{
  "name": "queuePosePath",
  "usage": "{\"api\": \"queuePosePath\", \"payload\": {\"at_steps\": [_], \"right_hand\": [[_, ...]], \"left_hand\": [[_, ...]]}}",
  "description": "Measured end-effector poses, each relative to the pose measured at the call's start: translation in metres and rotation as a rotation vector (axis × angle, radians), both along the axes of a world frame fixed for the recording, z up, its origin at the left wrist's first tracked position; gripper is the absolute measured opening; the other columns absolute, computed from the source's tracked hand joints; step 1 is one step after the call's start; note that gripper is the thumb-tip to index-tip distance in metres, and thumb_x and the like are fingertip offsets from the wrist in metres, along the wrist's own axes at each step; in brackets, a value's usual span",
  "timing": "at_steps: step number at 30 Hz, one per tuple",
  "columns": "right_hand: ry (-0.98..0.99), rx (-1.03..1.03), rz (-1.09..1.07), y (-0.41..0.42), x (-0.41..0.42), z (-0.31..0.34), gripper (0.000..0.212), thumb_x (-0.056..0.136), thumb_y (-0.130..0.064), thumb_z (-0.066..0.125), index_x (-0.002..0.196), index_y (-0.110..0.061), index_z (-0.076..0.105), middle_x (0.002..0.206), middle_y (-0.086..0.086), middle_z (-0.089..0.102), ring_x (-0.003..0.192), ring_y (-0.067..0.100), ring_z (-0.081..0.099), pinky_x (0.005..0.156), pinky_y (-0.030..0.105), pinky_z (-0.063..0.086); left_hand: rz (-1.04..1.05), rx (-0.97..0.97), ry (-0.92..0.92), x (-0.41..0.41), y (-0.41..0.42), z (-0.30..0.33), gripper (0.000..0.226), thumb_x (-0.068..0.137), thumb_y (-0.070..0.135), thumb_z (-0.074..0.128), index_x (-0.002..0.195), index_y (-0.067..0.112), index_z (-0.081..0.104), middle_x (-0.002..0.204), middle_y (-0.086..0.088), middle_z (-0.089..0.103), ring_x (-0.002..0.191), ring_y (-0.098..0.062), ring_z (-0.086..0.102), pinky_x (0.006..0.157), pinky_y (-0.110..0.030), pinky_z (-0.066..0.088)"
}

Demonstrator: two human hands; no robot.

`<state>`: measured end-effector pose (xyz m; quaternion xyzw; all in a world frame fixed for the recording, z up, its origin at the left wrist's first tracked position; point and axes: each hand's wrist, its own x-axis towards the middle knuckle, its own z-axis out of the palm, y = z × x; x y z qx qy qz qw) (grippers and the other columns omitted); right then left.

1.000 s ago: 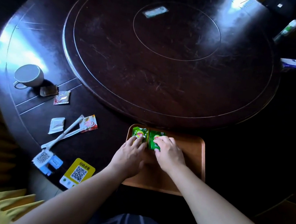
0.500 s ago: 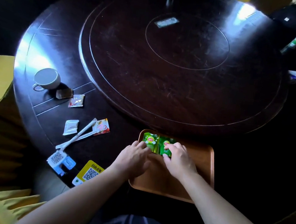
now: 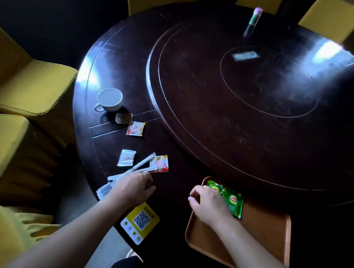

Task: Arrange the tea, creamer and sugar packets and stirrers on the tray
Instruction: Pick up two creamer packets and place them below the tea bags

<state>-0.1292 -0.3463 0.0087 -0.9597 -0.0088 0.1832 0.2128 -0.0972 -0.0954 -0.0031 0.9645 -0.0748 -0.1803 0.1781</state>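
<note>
I am counting two green tea packets (image 3: 228,197) lying side by side in the tray (image 3: 270,235)'s far-left corner, two wrapped stirrers (image 3: 134,168), two red-and-white packets (image 3: 160,164), one white packet (image 3: 126,158). My left hand (image 3: 134,187) is resting on the stirrers' near ends; grip unclear. My right hand (image 3: 208,202), loosely curled and empty, is overlapping the left tea packet.

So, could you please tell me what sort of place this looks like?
Probably a restaurant dining room: a large round dark table with a turntable centre, yellow covered chairs around it, and a QR code sticker at the edge.
</note>
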Motion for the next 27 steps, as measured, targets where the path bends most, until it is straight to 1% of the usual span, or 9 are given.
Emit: {"api": "queuePosePath", "payload": {"at_steps": [2,5,8,10,13,17,20,23,27], "right_hand": [[0.0,-0.009,0.029,0.019,0.013,0.0,0.013,0.088,-0.039,0.06,0.096,-0.028,0.062,0.094,-0.006,0.058,0.093,0.022,0.061,0.074,0.032,0.047],[0.013,-0.007,0.052,0.044,0.036,0.0,0.018,0.089,-0.04,0.061,0.102,-0.028,0.06,0.101,-0.003,0.059,0.094,0.023,0.062,0.078,0.037,0.053],[0.027,-0.023,0.063,0.067,0.06,-0.002,0.024,0.089,-0.042,0.06,0.108,-0.026,0.058,0.106,-0.002,0.057,0.095,0.024,0.061,0.08,0.041,0.054],[0.024,-0.048,0.064,0.08,0.075,-0.003,0.028,0.089,-0.042,0.06,0.11,-0.025,0.056,0.108,0.0,0.055,0.095,0.026,0.061,0.079,0.041,0.053],[0.021,-0.067,0.062,0.094,0.094,-0.01,0.034,0.089,-0.04,0.059,0.118,-0.024,0.053,0.113,0.003,0.052,0.098,0.028,0.059,0.078,0.041,0.053],[0.058,-0.105,0.058,0.105,0.11,-0.021,0.051,0.086,-0.043,0.06,0.132,-0.025,0.045,0.125,0.005,0.044,0.112,0.027,0.052,0.087,0.044,0.052],[0.06,-0.134,0.051,0.111,0.115,-0.029,0.06,0.085,-0.049,0.061,0.136,-0.024,0.042,0.13,0.004,0.042,0.118,0.027,0.047,0.09,0.044,0.05],[0.031,-0.168,0.061,0.113,0.116,-0.034,0.061,0.083,-0.052,0.064,0.135,-0.025,0.045,0.129,0.005,0.042,0.118,0.026,0.046,0.09,0.043,0.049],[0.017,-0.134,0.011,0.113,0.115,-0.036,0.052,0.079,-0.05,0.072,0.117,-0.02,0.052,0.121,0.004,0.045,0.114,0.025,0.047,0.087,0.043,0.049]], "left_hand": [[0.073,0.01,-0.011,0.01,0.019,-0.001,0.024,0.082,0.046,0.06,0.093,0.026,0.066,0.094,0.004,0.068,0.09,-0.02,0.065,0.068,-0.03,0.048],[0.161,0.008,-0.032,0.034,0.043,-0.004,0.027,0.082,0.045,0.06,0.097,0.024,0.068,0.099,0.0,0.068,0.095,-0.025,0.065,0.078,-0.036,0.053],[0.262,0.005,-0.041,0.067,0.061,-0.008,0.035,0.084,0.045,0.061,0.107,0.02,0.067,0.108,-0.008,0.066,0.104,-0.031,0.061,0.088,-0.041,0.051],[0.334,0.002,-0.023,0.091,0.069,-0.009,0.04,0.084,0.047,0.06,0.111,0.018,0.064,0.113,-0.01,0.063,0.108,-0.033,0.058,0.091,-0.043,0.049],[0.418,0.006,-0.029,0.123,0.071,-0.014,0.051,0.081,0.053,0.058,0.113,0.013,0.059,0.115,-0.013,0.06,0.11,-0.036,0.055,0.091,-0.046,0.049],[0.516,0.015,-0.035,0.153,0.064,-0.025,0.07,0.074,0.066,0.058,0.117,0.011,0.057,0.117,-0.014,0.057,0.111,-0.036,0.053,0.086,-0.044,0.047],[0.574,0.02,-0.044,0.167,0.058,-0.032,0.082,0.067,0.072,0.064,0.119,0.009,0.053,0.121,-0.013,0.057,0.113,-0.035,0.053,0.085,-0.044,0.047],[0.589,0.019,-0.078,0.171,0.052,-0.036,0.083,0.063,0.069,0.073,0.116,0.009,0.051,0.12,-0.012,0.055,0.112,-0.034,0.053,0.083,-0.045,0.048],[0.667,-0.091,-0.042,0.174,0.05,-0.037,0.082,0.06,0.058,0.083,0.116,0.01,0.047,0.12,-0.012,0.056,0.115,-0.034,0.053,0.087,-0.046,0.048]]}}
